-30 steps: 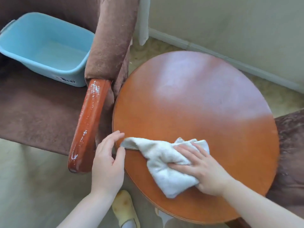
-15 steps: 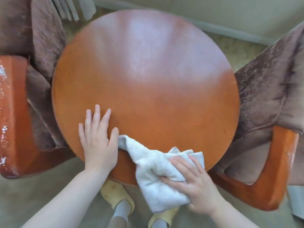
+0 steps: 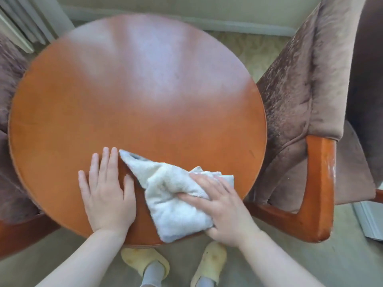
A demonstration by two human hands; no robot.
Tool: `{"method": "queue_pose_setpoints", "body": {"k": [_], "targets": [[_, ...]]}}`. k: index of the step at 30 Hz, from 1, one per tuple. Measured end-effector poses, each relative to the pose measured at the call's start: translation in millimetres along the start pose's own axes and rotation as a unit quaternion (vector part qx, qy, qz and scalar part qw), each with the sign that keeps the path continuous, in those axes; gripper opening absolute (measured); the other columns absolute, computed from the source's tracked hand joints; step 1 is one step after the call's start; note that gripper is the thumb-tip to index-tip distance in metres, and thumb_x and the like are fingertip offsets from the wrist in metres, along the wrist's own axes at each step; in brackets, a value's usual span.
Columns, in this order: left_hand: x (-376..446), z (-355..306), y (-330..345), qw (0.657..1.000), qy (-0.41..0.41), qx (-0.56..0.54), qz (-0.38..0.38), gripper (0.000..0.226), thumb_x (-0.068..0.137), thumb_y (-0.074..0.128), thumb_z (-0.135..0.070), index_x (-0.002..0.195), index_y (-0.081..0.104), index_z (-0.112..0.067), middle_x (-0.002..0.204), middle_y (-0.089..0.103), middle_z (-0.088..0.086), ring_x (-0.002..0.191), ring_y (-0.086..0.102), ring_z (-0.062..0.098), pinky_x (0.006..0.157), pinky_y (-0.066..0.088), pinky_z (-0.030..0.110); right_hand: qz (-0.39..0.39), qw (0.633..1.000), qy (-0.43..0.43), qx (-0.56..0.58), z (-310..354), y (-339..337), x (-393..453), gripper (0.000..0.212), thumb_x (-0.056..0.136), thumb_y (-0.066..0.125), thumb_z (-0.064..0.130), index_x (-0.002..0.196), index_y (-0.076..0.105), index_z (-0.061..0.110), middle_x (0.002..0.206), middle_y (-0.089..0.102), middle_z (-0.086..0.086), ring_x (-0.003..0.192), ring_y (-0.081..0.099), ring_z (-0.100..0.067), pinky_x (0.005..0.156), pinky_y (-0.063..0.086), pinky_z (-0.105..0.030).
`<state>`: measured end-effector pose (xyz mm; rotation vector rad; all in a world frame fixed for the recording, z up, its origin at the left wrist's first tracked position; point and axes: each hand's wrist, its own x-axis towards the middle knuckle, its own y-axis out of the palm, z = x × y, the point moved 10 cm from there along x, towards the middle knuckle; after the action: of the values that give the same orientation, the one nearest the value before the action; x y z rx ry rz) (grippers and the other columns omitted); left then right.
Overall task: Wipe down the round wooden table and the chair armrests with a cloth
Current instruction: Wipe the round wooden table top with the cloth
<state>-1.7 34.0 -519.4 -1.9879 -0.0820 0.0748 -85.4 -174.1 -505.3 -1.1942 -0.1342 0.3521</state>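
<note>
The round wooden table (image 3: 136, 100) fills the middle of the view, its top orange-brown and shiny. A white terry cloth (image 3: 170, 193) lies bunched on its near edge. My right hand (image 3: 223, 208) presses flat on the cloth's right side, fingers spread over it. My left hand (image 3: 105, 189) rests flat on the bare tabletop just left of the cloth, fingers together, holding nothing. The right chair's wooden armrest (image 3: 320, 183) stands beside the table; the left chair's armrest (image 3: 22, 235) shows at the lower left.
Brown upholstered chairs flank the table, the right one (image 3: 300, 90) close against its rim, the left one (image 3: 10, 79) partly cut off. A wall baseboard (image 3: 207, 23) runs behind. My yellow slippers (image 3: 145, 262) stand on the carpet under the near edge.
The view has swung right and centred on the table. Both hands slid farther onto the tabletop, and the cloth moved up from the near rim with my right hand.
</note>
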Motion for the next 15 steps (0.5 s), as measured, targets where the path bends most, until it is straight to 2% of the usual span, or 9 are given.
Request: {"method": "queue_pose_setpoints", "body": {"k": [1,3,4,6,8,9,11,13,15], "targets": [[0.1,-2.5,0.6,1.0,-0.003,0.005,-0.001,0.06,0.09,0.036,-0.03,0.149,0.028,-0.018,0.155,0.033,0.003,0.147,0.018,0.02,0.119,0.003,0.043,0.004,1.0,0.008,-0.012,-28.9,-13.9,7.5,0.073,0.068,0.06,0.028,0.139,0.045,0.041,0.154,0.033,-0.004,0.143,0.029,-0.023,0.115,0.022,-0.047],[0.4,-7.4,3.6,1.0,-0.004,0.015,0.007,0.06,0.092,0.034,-0.032,0.149,0.026,-0.018,0.156,0.032,0.003,0.147,0.017,0.019,0.119,0.0,0.041,-0.073,0.983,0.168,-0.013,-91.1,-41.6,38.5,0.063,0.076,0.064,0.031,0.137,0.049,0.034,0.152,0.037,-0.009,0.14,0.032,-0.029,0.115,0.023,-0.051],[0.0,-8.6,4.6,1.0,-0.002,0.021,0.012,0.06,0.092,0.034,-0.032,0.15,0.025,-0.018,0.156,0.031,0.002,0.147,0.016,0.019,0.119,0.0,0.041,-0.141,0.944,0.299,-0.002,-112.6,-53.5,51.5,0.06,0.081,0.064,0.035,0.139,0.046,0.035,0.152,0.035,-0.008,0.141,0.029,-0.028,0.115,0.021,-0.049],[-0.3,-4.7,4.1,0.999,-0.004,0.029,0.015,0.061,0.092,0.034,-0.033,0.15,0.025,-0.018,0.156,0.03,0.001,0.147,0.016,0.018,0.119,0.0,0.043,-0.243,0.805,0.539,0.056,-120.5,-52.1,65.3,0.058,0.085,0.059,0.039,0.14,0.042,0.042,0.155,0.028,-0.006,0.144,0.021,-0.025,0.117,0.012,-0.043],[0.4,-0.1,2.3,1.0,-0.009,0.025,0.014,0.061,0.091,0.036,-0.032,0.149,0.028,-0.016,0.156,0.032,0.001,0.147,0.017,0.018,0.119,0.001,0.044,-0.243,0.772,0.579,0.101,-86.6,-32.2,93.8,0.058,0.081,0.059,0.037,0.137,0.046,0.042,0.154,0.031,-0.009,0.142,0.023,-0.028,0.116,0.011,-0.046],[0.5,2.0,2.0,1.0,-0.011,0.018,0.01,0.062,0.09,0.038,-0.031,0.149,0.029,-0.015,0.155,0.034,0.003,0.147,0.019,0.019,0.119,0.001,0.044,-0.22,0.829,0.509,0.073,-59.2,-27.3,115.3,0.058,0.078,0.06,0.036,0.135,0.049,0.041,0.151,0.034,-0.011,0.139,0.027,-0.032,0.115,0.015,-0.05],[-0.1,3.3,2.5,1.0,-0.011,0.004,0.008,0.062,0.087,0.042,-0.026,0.146,0.032,-0.009,0.152,0.039,0.007,0.145,0.023,0.022,0.119,0.003,0.044,-0.088,0.978,0.19,0.002,16.3,-4.7,132.6,0.056,0.074,0.062,0.035,0.13,0.055,0.036,0.145,0.043,-0.013,0.131,0.037,-0.038,0.11,0.026,-0.056],[0.2,2.2,0.9,1.0,-0.008,-0.001,0.002,0.061,0.086,0.043,-0.025,0.144,0.034,-0.006,0.149,0.042,0.011,0.143,0.027,0.026,0.119,0.006,0.047,-0.003,0.998,-0.04,-0.051,36.6,0.3,95.0,0.058,0.073,0.061,0.03,0.131,0.055,0.032,0.142,0.046,-0.013,0.13,0.041,-0.037,0.108,0.031,-0.055],[-0.3,3.3,0.7,1.0,-0.014,0.011,0.002,0.061,0.088,0.04,-0.028,0.146,0.032,-0.011,0.151,0.04,0.007,0.144,0.026,0.023,0.119,0.005,0.046,0.044,0.99,-0.098,-0.093,-14.8,-17.4,54.0,0.064,0.071,0.062,0.025,0.134,0.054,0.032,0.142,0.047,-0.014,0.131,0.044,-0.036,0.109,0.035,-0.053]]}}
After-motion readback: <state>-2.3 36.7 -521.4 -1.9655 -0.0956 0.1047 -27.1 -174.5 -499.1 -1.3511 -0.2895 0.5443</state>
